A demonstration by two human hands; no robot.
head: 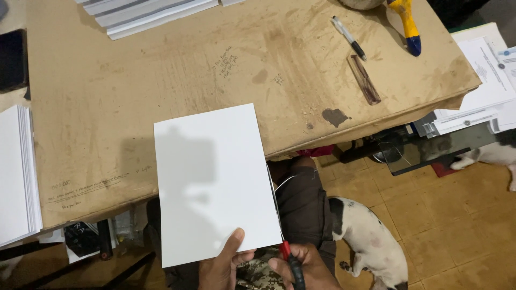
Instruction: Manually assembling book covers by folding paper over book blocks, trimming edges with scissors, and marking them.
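A white stack of sheets [212, 180], shaped like a blank booklet, lies half on the brown paper-covered table [161, 80] and juts over its near edge. My left hand [221, 266] grips the stack's bottom edge, thumb on top. My right hand [301, 267] is closed on a tool with a red and black handle [290, 260], right at the stack's lower right corner. The tool's working end is hidden behind the sheets.
A tall pile of white sheets [19, 172] sits at the table's left edge, more stacks [145, 13] at the top. A pen [348, 37], a brown ruler-like strip [364, 79] and a yellow-and-blue handled tool [408, 27] lie at the far right. A black-and-white dog [365, 236] lies on the tiled floor.
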